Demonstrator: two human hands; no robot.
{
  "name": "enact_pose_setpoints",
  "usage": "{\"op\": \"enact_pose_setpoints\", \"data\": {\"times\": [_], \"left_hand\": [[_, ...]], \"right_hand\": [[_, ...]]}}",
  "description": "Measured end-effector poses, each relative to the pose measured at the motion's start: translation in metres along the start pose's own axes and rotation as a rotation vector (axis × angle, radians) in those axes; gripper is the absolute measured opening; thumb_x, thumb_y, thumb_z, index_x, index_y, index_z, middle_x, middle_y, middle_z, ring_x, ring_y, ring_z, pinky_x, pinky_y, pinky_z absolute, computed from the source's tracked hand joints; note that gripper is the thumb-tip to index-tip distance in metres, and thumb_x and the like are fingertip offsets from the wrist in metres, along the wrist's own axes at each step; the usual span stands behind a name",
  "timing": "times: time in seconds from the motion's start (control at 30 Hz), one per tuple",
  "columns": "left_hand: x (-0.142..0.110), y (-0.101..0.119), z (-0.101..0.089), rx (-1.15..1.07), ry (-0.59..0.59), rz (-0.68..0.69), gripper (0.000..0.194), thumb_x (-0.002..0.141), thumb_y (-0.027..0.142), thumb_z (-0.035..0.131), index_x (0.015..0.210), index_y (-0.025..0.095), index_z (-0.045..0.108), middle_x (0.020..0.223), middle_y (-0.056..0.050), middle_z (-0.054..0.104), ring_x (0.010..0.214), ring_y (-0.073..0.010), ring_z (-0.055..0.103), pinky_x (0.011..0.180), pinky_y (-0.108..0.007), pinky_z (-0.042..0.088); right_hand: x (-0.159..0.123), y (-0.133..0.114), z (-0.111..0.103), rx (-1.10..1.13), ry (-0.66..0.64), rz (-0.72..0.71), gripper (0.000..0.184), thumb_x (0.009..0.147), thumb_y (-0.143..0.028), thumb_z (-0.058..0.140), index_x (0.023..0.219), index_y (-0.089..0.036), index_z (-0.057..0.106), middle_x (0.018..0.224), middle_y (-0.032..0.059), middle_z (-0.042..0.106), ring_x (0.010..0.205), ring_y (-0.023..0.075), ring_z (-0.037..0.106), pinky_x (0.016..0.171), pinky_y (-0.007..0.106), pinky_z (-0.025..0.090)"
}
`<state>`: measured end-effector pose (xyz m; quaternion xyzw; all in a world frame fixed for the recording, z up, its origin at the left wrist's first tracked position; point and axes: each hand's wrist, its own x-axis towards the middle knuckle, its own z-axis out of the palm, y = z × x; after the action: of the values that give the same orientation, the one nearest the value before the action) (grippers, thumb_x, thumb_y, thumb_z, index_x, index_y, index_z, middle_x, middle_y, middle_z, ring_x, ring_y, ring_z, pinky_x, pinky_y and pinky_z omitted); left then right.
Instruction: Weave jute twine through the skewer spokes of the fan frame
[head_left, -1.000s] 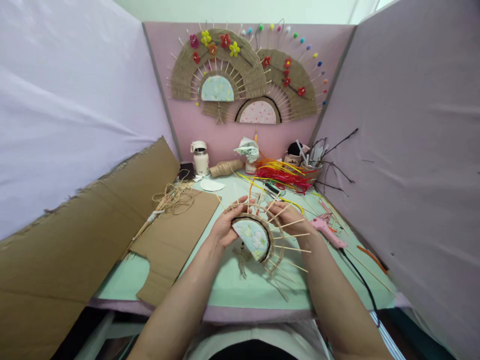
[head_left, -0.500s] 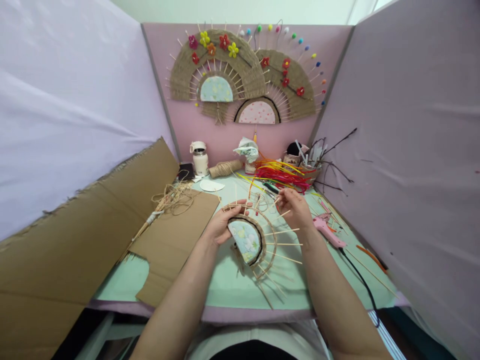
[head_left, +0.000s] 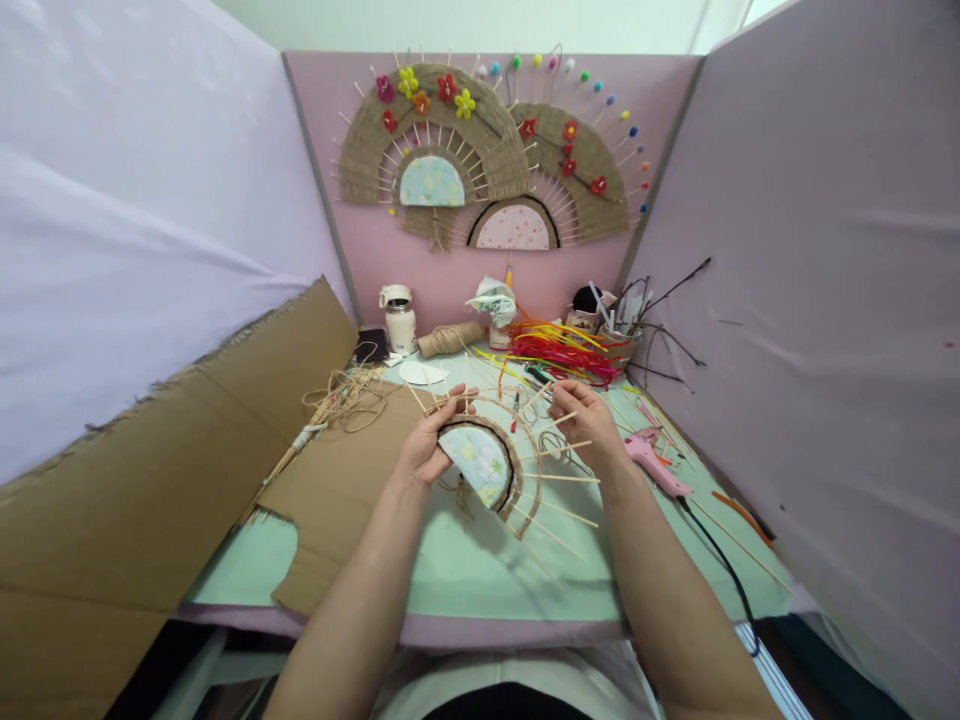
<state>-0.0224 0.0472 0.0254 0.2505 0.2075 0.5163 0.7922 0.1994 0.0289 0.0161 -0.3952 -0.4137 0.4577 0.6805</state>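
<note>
My left hand grips a half-round fan frame by its upper left side, thumb at the front. Its centre is a pale blue floral half-disc with a dark, twine-coloured border. Thin wooden sticks fan outward, with a ring of twine running across them. At the frame's upper right, my right hand is closed in a pinch beside the stick ends, apparently on the twine. The pinched part is mostly hidden by the fingers. Loops of twine show just below that hand.
Cardboard and a bundle of sticks and twine lie left. A twine roll, a bottle and red and yellow pipe cleaners stand or lie behind. The corded pink glue gun lies right. Decorated fans hang on the back wall.
The fan frame and my left hand have shifted left and slightly up, and the frame has tilted a little. My right hand stays near the stick ends, still pinched.
</note>
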Motion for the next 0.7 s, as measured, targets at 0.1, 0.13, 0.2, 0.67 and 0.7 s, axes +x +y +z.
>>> {"op": "enact_pose_setpoints", "data": {"times": [0.1, 0.13, 0.2, 0.67, 0.7], "left_hand": [[-0.001, 0.006, 0.000, -0.133, 0.000, 0.119, 0.023, 0.086, 0.011, 0.045, 0.101, 0.019, 0.063, 0.097, -0.002, 0.069, 0.071, -0.0080, 0.064, 0.073, -0.022, 0.052], [-0.001, 0.009, -0.001, -0.183, 0.005, 0.162, 0.024, 0.088, 0.012, 0.043, 0.100, 0.020, 0.063, 0.097, -0.001, 0.069, 0.072, -0.0075, 0.064, 0.074, -0.021, 0.051], [-0.003, 0.014, -0.002, -0.266, 0.021, 0.240, 0.027, 0.090, 0.014, 0.040, 0.099, 0.021, 0.064, 0.094, 0.000, 0.069, 0.072, -0.0070, 0.064, 0.076, -0.020, 0.051], [-0.045, 0.060, -0.029, -0.331, -0.140, 0.487, 0.011, 0.085, 0.023, 0.053, 0.092, 0.023, 0.061, 0.081, 0.007, 0.069, 0.075, -0.0042, 0.063, 0.076, -0.015, 0.048], [-0.052, 0.065, -0.032, -0.352, -0.155, 0.515, 0.009, 0.081, 0.024, 0.059, 0.090, 0.023, 0.060, 0.079, 0.008, 0.069, 0.073, -0.0039, 0.063, 0.072, -0.012, 0.048]], "right_hand": [[-0.002, 0.002, -0.001, -0.054, -0.094, 0.068, 0.026, 0.065, -0.035, 0.071, 0.081, -0.019, 0.061, 0.060, -0.0049, 0.048, 0.051, 0.0068, 0.040, 0.051, 0.021, 0.031], [-0.003, 0.002, 0.000, -0.085, -0.126, 0.081, 0.026, 0.065, -0.036, 0.071, 0.081, -0.018, 0.062, 0.060, -0.0047, 0.048, 0.052, 0.0069, 0.040, 0.051, 0.021, 0.030], [-0.005, 0.003, 0.001, -0.161, -0.183, 0.097, 0.027, 0.066, -0.039, 0.070, 0.080, -0.018, 0.062, 0.059, -0.0041, 0.049, 0.053, 0.0075, 0.040, 0.051, 0.021, 0.029], [0.009, 0.010, -0.008, -0.731, -0.020, 0.017, 0.032, 0.069, -0.049, 0.060, 0.070, -0.017, 0.061, 0.053, -0.0033, 0.047, 0.047, 0.0090, 0.035, 0.047, 0.022, 0.027], [0.012, 0.009, -0.011, -0.805, -0.014, 0.003, 0.029, 0.069, -0.046, 0.060, 0.070, -0.017, 0.061, 0.053, -0.0032, 0.048, 0.048, 0.0094, 0.037, 0.048, 0.023, 0.027]]}}
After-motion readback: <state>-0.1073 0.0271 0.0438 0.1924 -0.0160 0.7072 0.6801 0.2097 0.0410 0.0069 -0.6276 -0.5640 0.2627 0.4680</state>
